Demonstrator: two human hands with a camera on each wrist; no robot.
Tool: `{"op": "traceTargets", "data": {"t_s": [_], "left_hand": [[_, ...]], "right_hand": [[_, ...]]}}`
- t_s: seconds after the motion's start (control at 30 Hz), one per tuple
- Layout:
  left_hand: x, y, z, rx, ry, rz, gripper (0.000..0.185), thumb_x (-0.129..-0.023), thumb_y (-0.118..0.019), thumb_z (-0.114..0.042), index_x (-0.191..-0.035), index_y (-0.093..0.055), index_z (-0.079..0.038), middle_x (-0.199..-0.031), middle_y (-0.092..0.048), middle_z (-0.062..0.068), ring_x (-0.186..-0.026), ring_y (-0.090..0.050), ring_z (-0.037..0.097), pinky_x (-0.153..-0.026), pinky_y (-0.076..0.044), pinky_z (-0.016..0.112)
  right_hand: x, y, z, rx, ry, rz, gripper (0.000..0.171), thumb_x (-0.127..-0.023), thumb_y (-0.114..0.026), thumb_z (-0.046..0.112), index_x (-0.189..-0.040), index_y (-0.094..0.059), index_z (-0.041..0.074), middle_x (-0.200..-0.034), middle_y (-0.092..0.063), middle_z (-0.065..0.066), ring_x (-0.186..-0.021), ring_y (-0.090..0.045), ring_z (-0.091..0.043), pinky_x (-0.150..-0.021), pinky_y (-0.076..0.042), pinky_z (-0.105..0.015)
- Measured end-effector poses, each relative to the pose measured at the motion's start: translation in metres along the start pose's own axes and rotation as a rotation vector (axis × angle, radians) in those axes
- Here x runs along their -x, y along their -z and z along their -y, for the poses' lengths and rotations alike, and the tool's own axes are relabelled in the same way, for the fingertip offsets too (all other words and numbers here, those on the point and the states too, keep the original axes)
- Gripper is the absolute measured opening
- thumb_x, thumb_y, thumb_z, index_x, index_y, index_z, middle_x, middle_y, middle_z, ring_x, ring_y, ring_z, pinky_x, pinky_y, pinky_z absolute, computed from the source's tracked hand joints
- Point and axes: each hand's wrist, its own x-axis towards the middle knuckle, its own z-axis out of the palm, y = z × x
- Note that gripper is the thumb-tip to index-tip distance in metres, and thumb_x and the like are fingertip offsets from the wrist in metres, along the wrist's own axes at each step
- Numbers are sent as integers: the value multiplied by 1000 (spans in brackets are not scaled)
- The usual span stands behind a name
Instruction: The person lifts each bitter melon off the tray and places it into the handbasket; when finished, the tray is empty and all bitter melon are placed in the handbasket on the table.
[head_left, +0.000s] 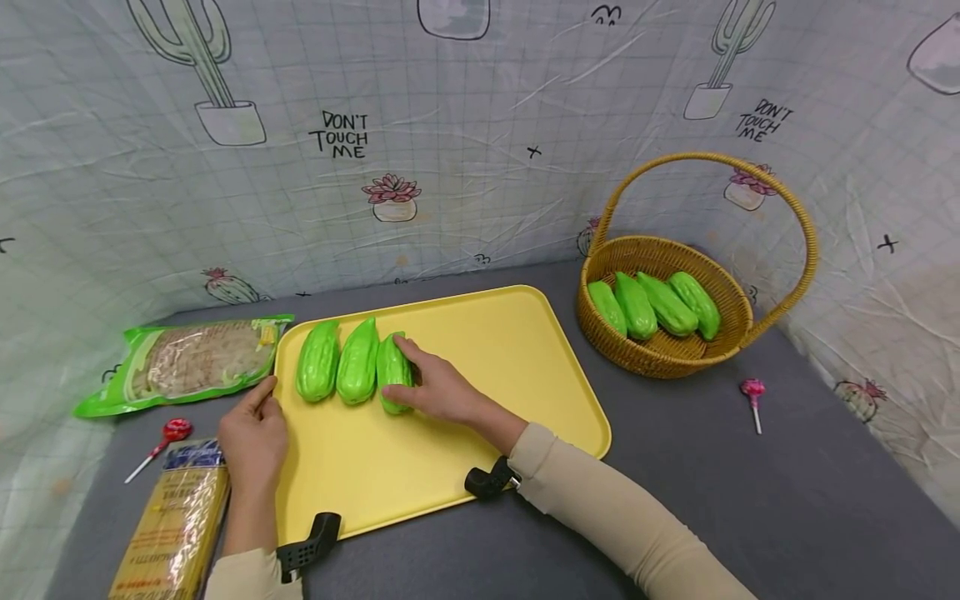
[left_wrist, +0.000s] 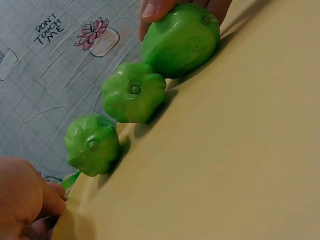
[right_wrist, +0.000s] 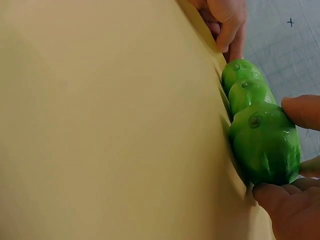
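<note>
Gourd, grn., glossy; rightmost of 3 on tray.
R hand pinches it across sides; L hand grips tray edge. Prob. light, stiff, slick; best held mid-body.

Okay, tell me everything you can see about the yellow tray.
The yellow tray is rectangular, with rounded corners and a low raised rim, and looks like smooth plastic. It lies on the gray table, partly hidden along its near side by the right arm. Two green vegetables lie on it toward its far left corner; the right hand holds a third beside them. The left hand grips its left rim.
</note>
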Motion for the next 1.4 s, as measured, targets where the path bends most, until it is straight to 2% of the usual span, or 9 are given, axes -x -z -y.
{"op": "traceTargets", "data": {"t_s": [0.43, 0.73, 0.93, 1.07, 1.17, 1.3, 1.33, 1.4], "left_hand": [[-1, -1, 2, -8, -10, -9, 43, -104, -40, -7, -142, -61, -6, -144, -60, 21, -135, -54, 34, -79, -33, 15], [0, -2, 2, -3, -14, -2, 44, -105, -39, -8, -143, -60, -7, -145, -59, 20, -131, -55, 31, -77, -33, 17], [1, -1, 2, -9, -5, 2, 44, -106, -38, -10, -144, -59, -7, -146, -58, 20, -134, -53, 32, -78, -33, 17], [0, -1, 3, -18, -4, 1, 44, -105, -38, -10, -144, -60, -7, -145, -58, 20, -130, -55, 32, -78, -33, 16], [1, 0, 2, -30, -12, -5, 43, -105, -39, -9, -143, -61, -7, -144, -60, 20, -117, -60, 25, -75, -33, 17], [0, 0, 3, -33, -17, -4, 43, -105, -39, -10, -143, -61, -7, -143, -60, 22, -112, -59, 24, -73, -32, 17], [0, -1, 3, -28, -19, -6, 43, -105, -39, -10, -142, -61, -7, -143, -60, 22, -120, -58, 28, -74, -32, 16], [-1, -1, 4, -23, -16, -1, 43, -106, -39, -10, -143, -60, -7, -143, -59, 22, -124, -57, 31, -75, -33, 16]], "right_hand": [[4, 4, 0, -33, 4, 18, 84, -100, -67, 28, -166, -16, 16, -172, -20, -5, -154, -32, -22, -121, -36, -37], [12, 16, 0, -82, 18, 29, 84, -100, -66, 28, -166, -15, 17, -173, -16, -4, -153, -33, -21, -118, -39, -36], [20, 27, -2, -105, 36, 43, 84, -100, -66, 27, -166, -13, 18, -173, -16, -4, -154, -32, -21, -119, -38, -35], [27, 38, -3, -124, 56, 55, 85, -101, -66, 24, -166, -12, 17, -173, -16, -5, -155, -30, -21, -120, -36, -35], [33, 47, -2, -126, 75, 55, 85, -101, -66, 23, -166, -12, 17, -172, -17, -5, -155, -30, -20, -119, -37, -35], [40, 59, -1, -123, 97, 41, 84, -101, -65, 23, -166, -12, 18, -171, -20, -6, -154, -31, -21, -117, -40, -36], [42, 63, -1, -127, 101, 36, 84, -101, -66, 23, -166, -12, 18, -171, -20, -7, -154, -32, -22, -116, -40, -36], [46, 70, -2, -140, 109, 27, 84, -101, -65, 23, -166, -12, 18, -171, -21, -7, -153, -33, -22, -116, -41, -36]]}}
